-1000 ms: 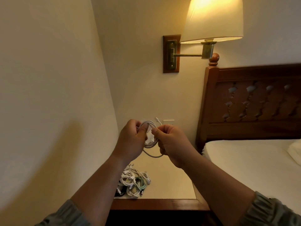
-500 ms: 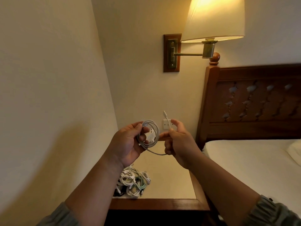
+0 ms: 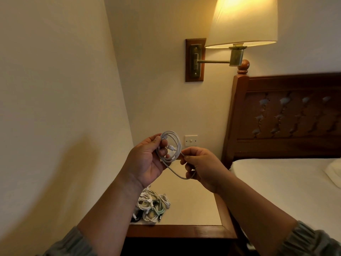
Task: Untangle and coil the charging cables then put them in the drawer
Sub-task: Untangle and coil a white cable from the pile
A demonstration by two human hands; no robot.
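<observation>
Gripping a white cable (image 3: 178, 143) wound into a few loops, the left hand (image 3: 145, 163) closes tight on the coil; just beside it the right hand (image 3: 203, 167) pinches the loose tail, which sags in a bow between them. Below both hands a tangled pile (image 3: 153, 207) of cables lies on the counter (image 3: 193, 206). No drawer shows. Should the left grip slacken, or the tail be tugged hard, the loops could spring apart or kink.

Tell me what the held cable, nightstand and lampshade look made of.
Cable: probably white plastic-sheathed, matte; it bends into smooth loops. Nightstand: glossy reddish-brown wood edge, by its sheen, around a pale inset. Lampshade: likely cream fabric or paper; light glows through it.
</observation>
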